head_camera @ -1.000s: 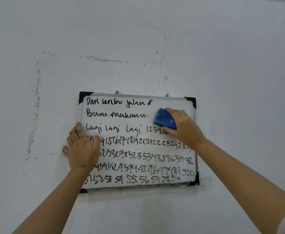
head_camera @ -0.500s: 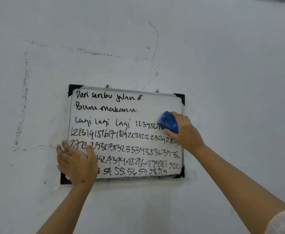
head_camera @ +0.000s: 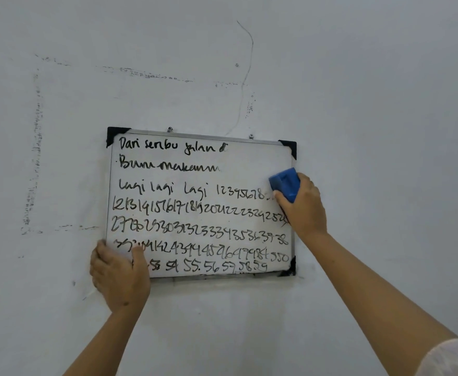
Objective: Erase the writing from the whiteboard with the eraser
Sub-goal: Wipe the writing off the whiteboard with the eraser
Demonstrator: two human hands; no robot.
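A small whiteboard [head_camera: 249,161] with a metal frame and black corner caps hangs on the wall. Black handwriting fills it: words in the upper rows, rows of numbers below. The upper right part is wiped blank. My right hand [head_camera: 305,207] grips a blue eraser [head_camera: 286,184] pressed against the board's right edge, at the end of the third row. My left hand [head_camera: 119,275] lies flat over the board's lower left corner, fingers spread, and hides that corner and some digits.
The white wall [head_camera: 371,104] around the board carries a faint dirty rectangular outline [head_camera: 36,147] at the left and above, and a thin crack [head_camera: 245,77] running up from the board's top edge. Two small hooks [head_camera: 170,129] hold the board.
My right hand slid the eraser rightward and down, from the second row's middle to the board's right edge. My left hand moved down from the left edge to the lower left corner.
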